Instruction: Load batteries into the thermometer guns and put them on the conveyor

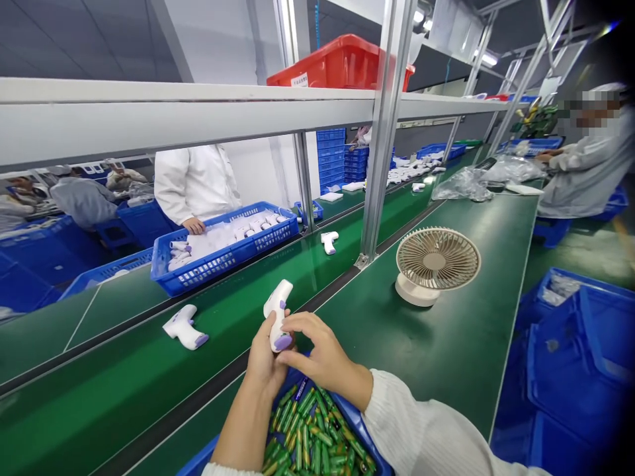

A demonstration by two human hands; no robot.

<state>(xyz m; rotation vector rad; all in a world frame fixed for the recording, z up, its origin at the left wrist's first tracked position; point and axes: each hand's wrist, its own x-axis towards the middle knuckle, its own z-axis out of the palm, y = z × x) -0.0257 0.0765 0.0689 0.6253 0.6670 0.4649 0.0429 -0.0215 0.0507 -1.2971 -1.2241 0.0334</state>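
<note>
A white and purple handheld device (276,317) stands upright in my left hand (264,360), whose fingers wrap round its handle. My right hand (317,350) is at the device's lower end, thumb and fingers bent against the handle near the purple base. Below both hands is a blue bin (354,413) full of green and yellow batteries (317,433), with one dark blue battery (301,389) among them. On the green conveyor belt (124,370) lie a similar device (186,327) to the left and another (329,242) farther off.
A beige fan (436,261) stands on the right table. Beyond the belt, a person's hand (194,226) touches a blue basket (223,264) of white devices. A metal post (380,145) rises ahead, under a shelf with a red bin (337,63). Another person sits far right.
</note>
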